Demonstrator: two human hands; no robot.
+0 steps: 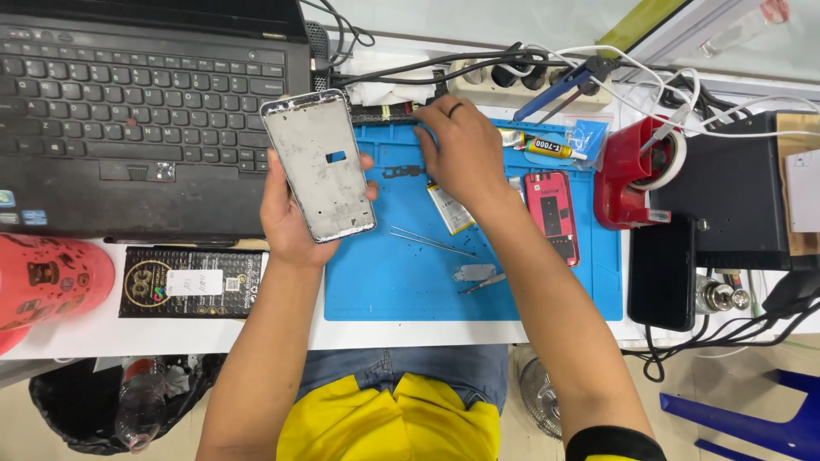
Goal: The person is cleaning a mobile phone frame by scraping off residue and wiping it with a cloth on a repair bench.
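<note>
My left hand (289, 218) holds a bare silver phone frame (319, 162) upright over the left edge of the blue work mat (384, 273). A small rectangular cut-out shows in the frame's middle. My right hand (461, 145), with a dark ring on one finger, reaches to the mat's far edge and touches small parts there; what its fingertips grip is hidden. On the mat near it lie a small dark bracket (401, 171), a phone battery (449, 209), tweezers (431, 242) and a red phone back cover (553, 213).
A black laptop (137, 111) fills the left. A black box (190, 283) and red object (43, 277) lie in front of it. Glue tube (553, 148), red tape dispenser (636, 175), black phone (662, 271), power strip (512, 81) and cables crowd the right.
</note>
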